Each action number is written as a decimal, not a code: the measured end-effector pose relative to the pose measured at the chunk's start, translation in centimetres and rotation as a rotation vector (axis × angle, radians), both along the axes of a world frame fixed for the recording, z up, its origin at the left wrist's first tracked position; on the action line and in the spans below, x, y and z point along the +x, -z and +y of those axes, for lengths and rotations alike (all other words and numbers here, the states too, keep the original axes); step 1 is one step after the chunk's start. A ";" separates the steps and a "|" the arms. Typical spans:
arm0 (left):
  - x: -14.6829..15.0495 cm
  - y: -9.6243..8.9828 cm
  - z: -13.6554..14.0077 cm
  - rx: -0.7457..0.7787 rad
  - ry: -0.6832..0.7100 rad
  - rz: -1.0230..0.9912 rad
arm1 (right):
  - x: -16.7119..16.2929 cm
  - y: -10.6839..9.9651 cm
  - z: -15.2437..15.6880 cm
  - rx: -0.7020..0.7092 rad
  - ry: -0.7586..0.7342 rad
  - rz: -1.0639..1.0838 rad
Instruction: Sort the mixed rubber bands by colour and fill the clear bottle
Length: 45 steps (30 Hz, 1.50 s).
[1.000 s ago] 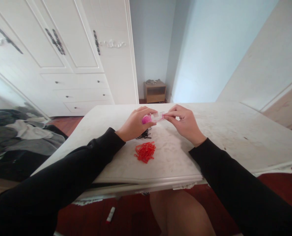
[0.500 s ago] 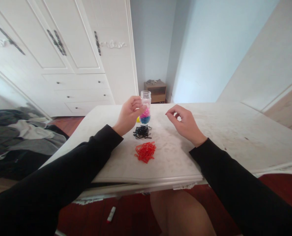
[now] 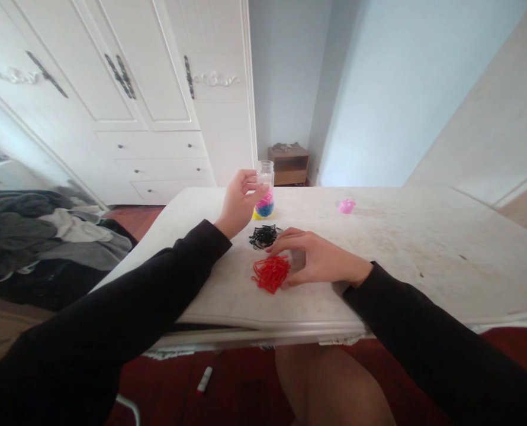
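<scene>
My left hand (image 3: 238, 203) grips a small clear jar (image 3: 264, 189), upright on the white table (image 3: 379, 260), with pink, blue and yellow bands layered inside and no lid on top. My right hand (image 3: 317, 260) lies low on the table, fingers spread and curled over the right side of a pile of red rubber bands (image 3: 271, 273). A pile of black rubber bands (image 3: 263, 236) sits between the jar and the red pile. A small pink lid (image 3: 346, 206) rests on the table far to the right of the jar.
A white wardrobe (image 3: 125, 100) with drawers stands behind the table at left. Clothes (image 3: 41, 236) are heaped at the left. A small wooden nightstand (image 3: 290, 164) is in the far corner. A small tube (image 3: 205, 379) lies on the red floor under the table edge.
The jar went from held sideways in both hands to upright in my left hand. The pink lid now lies on the table. My right hand dropped onto the red bands.
</scene>
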<state>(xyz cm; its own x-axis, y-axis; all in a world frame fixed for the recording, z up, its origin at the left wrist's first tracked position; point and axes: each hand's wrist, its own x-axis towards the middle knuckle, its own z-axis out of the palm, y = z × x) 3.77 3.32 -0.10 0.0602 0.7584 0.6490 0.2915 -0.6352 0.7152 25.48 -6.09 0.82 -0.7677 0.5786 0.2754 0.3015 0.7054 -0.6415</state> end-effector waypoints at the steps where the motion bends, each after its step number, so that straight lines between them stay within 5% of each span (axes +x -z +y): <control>1: 0.1 -0.1 -0.2 0.003 -0.006 0.019 | -0.2 0.0 -0.1 -0.013 -0.019 -0.008; 11: 0.9 -0.6 -2.1 0.055 -0.007 0.125 | -0.8 0.4 -0.1 -0.074 -0.056 0.068; 24: 0.3 -0.6 -2.7 0.174 0.065 0.436 | 3.2 -0.1 2.8 -0.125 0.362 0.459; 35: 0.6 -0.8 -3.5 0.160 0.118 0.546 | 3.6 0.1 3.7 -0.029 0.623 0.653; 45: 0.9 -1.0 -4.0 0.166 0.139 0.560 | 3.4 0.6 3.5 0.034 0.554 0.530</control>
<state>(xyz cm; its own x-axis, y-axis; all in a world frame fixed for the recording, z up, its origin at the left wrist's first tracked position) 4.69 -0.71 0.87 0.5187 0.6100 0.5990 0.5020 -0.7845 0.3642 28.83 -2.54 0.19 -0.1284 0.8248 0.5506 0.2745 0.5631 -0.7795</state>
